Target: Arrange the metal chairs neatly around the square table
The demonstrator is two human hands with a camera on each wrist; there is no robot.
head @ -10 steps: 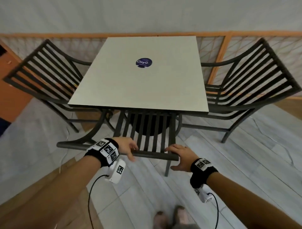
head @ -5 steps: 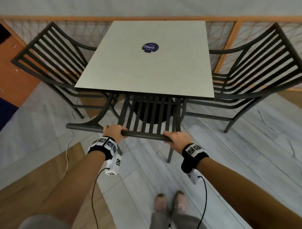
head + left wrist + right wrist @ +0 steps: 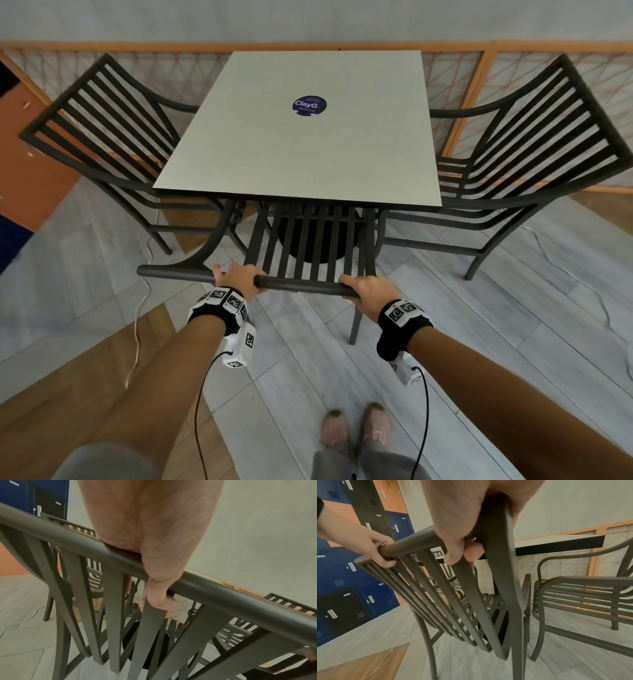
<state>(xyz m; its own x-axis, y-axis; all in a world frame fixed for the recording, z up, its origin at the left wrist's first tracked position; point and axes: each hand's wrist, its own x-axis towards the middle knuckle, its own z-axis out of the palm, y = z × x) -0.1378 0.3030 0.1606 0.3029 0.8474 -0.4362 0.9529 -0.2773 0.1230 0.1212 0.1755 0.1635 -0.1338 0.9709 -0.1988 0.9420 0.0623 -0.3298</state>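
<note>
A square table (image 3: 301,144) with a pale top stands in the middle of the head view, its far edge near a wooden railing (image 3: 459,113) with netted panels. A round dark sticker (image 3: 309,105) sits on the tabletop toward the far side.

3 dark metal chairs with slatted backs surround it. The left chair (image 3: 102,137) and the right chair (image 3: 534,137) stand at opposite sides, each facing the table with its seat partly under the top. The near chair (image 3: 308,240) is at the side closest to the person, its seat reaching under the near edge of the table and its back toward the person.

The floor (image 3: 479,325) is pale grey planks with a brown wooden patch at the left, where a thin white cable (image 3: 137,329) trails. In the right wrist view, blue, black and orange lockers (image 3: 351,574) line the wall behind.

Both hands are clamped on the near chair's top rail (image 3: 294,282), well apart. The left hand (image 3: 239,279) wraps its fingers (image 3: 159,601) over the rail near its left half. The right hand (image 3: 368,291) grips the rail's right end, fingers (image 3: 455,553) curled round it above the corner upright.
</note>
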